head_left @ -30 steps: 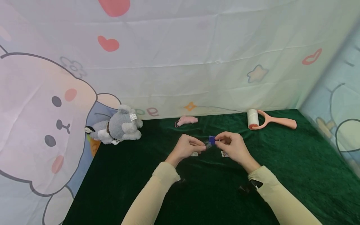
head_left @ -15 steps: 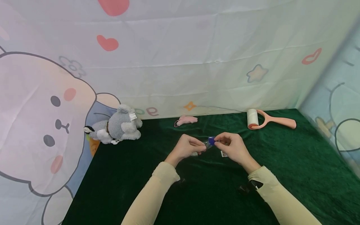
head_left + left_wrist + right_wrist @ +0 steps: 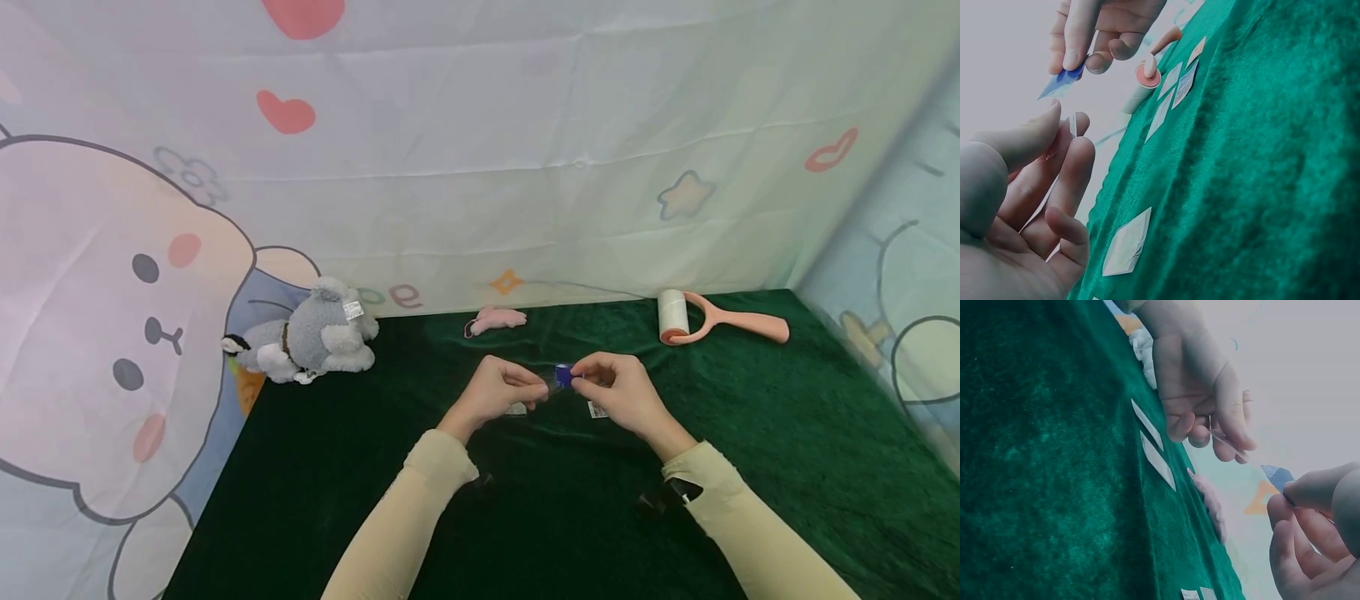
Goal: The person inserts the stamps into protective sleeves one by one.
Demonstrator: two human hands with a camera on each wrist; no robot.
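My right hand (image 3: 618,393) pinches a small blue piece (image 3: 563,377) between thumb and forefinger, the fingertips close together on one end of it, so its pale, pointed end sticks out toward my other hand. My left hand (image 3: 497,393) pinches a thin clear film (image 3: 1073,125) between thumb and fingers, the remaining fingers loosely bent. From the right wrist, the film's edge and the blue tip face each other just beside one another, with a narrow gap between. Both hands are over a dark green cloth (image 3: 555,533). A pale flat packet (image 3: 1127,244) lies on it near my left hand, and four smaller flat pieces (image 3: 1160,116) lie grouped by my right; I cannot read what is printed on them. Beyond my hands, near the cloth's far edge, a pink toy (image 3: 498,320) with a thin loop lies on its own. Well to its right rests a lint roller (image 3: 750,323) with a salmon-pink handle; well to its left lies a grey-and-white plush animal (image 3: 309,340). Behind everything hangs a pale backdrop (image 3: 465,108) printed with hearts.
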